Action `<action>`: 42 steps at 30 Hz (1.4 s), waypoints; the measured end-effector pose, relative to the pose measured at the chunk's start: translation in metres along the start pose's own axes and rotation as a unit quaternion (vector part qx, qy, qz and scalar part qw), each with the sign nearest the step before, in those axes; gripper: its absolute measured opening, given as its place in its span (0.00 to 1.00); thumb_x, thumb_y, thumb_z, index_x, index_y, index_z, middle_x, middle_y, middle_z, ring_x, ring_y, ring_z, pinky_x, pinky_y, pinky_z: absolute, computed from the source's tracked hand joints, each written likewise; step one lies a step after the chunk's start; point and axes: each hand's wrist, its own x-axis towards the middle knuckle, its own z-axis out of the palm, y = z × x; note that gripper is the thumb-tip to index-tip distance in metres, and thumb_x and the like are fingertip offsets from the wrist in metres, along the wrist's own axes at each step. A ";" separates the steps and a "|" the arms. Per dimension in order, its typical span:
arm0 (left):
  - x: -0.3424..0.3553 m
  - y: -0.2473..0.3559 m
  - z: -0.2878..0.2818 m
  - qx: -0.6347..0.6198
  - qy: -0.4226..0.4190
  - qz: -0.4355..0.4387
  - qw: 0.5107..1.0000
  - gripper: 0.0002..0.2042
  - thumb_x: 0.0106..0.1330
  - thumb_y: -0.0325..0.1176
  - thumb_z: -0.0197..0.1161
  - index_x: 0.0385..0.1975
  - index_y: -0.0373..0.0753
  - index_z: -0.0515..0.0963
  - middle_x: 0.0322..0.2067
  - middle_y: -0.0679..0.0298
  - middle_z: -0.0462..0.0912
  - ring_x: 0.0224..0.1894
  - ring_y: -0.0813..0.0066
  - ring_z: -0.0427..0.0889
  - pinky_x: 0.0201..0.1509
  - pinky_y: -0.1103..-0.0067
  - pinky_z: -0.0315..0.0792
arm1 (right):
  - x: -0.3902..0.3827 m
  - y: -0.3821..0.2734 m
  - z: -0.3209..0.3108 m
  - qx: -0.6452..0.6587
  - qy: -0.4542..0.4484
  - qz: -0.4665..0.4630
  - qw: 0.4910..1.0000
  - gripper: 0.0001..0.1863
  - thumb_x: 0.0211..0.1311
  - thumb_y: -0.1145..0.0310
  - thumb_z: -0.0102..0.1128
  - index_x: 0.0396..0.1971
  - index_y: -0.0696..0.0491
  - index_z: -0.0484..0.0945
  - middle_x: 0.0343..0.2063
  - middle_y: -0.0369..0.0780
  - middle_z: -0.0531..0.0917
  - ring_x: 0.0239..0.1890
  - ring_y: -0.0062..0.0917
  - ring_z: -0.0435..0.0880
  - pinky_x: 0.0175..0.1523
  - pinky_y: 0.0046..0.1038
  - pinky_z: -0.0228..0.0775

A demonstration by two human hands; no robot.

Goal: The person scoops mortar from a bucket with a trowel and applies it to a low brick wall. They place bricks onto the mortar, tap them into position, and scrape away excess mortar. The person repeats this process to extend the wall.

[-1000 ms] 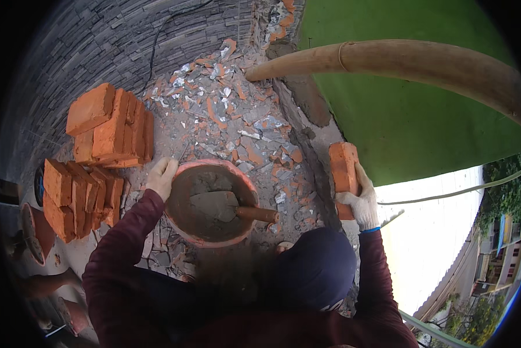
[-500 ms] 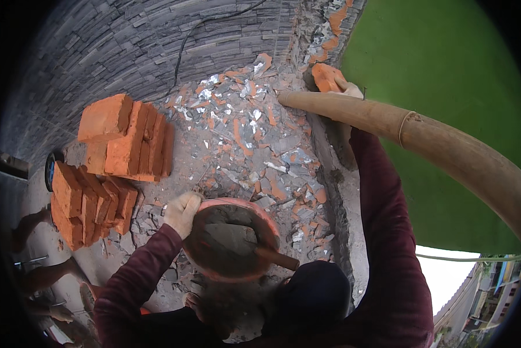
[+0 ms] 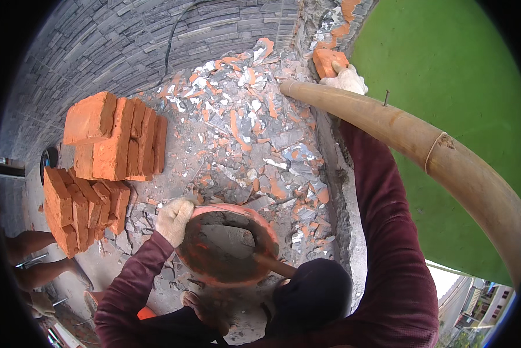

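Note:
My gloved left hand (image 3: 175,221) is closed on the rim of a round, reddish mortar bucket (image 3: 228,278). Grey mortar lines the bucket, and a trowel (image 3: 228,240) with a wooden handle lies in it, its blade smeared grey. Reaching past a thick bamboo pole (image 3: 402,122), my gloved right hand (image 3: 345,80) grips an orange brick (image 3: 328,61) at the far end of the low ledge (image 3: 343,203). The brick rests against the broken corner of the wall. Part of my right wrist is hidden behind the pole.
Two stacks of orange bricks, an upper one (image 3: 113,139) and a lower one (image 3: 78,206), stand on the left. Broken tile and plaster rubble (image 3: 243,127) covers the floor. A green sheet (image 3: 446,69) lies beyond the ledge. Another person's legs (image 3: 43,272) show at lower left.
My right hand has come further into view above the pole, still on the brick, which looks turned straighter. The left hand keeps its hold on the bucket rim. My view has shifted slightly.

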 end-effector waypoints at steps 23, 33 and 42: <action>0.016 -0.013 -0.011 -0.022 -0.038 -0.038 0.998 0.22 0.82 0.46 0.54 0.53 0.30 0.82 0.45 0.63 0.86 0.46 0.76 0.82 0.54 0.77 0.75 | 0.012 0.022 -0.009 0.013 -0.111 -0.148 0.983 0.42 0.56 0.39 0.68 0.72 0.34 0.72 0.71 0.43 0.69 0.71 0.49 0.69 0.68 0.58 0.67; 0.021 -0.016 -0.016 -0.005 -0.043 -0.031 0.999 0.19 0.82 0.45 0.56 0.47 0.32 0.82 0.41 0.67 0.84 0.43 0.81 0.79 0.48 0.79 0.75 | 0.000 0.030 -0.013 -0.006 -0.101 -0.163 0.981 0.42 0.59 0.38 0.66 0.74 0.34 0.69 0.73 0.42 0.67 0.72 0.48 0.67 0.67 0.59 0.67; 0.024 -0.023 -0.016 -0.047 -0.068 -0.042 0.996 0.21 0.82 0.46 0.56 0.55 0.31 0.81 0.46 0.63 0.86 0.48 0.76 0.83 0.54 0.77 0.77 | 0.001 0.028 -0.012 -0.028 -0.084 -0.167 0.982 0.42 0.62 0.38 0.64 0.75 0.34 0.66 0.74 0.41 0.66 0.74 0.48 0.64 0.66 0.61 0.66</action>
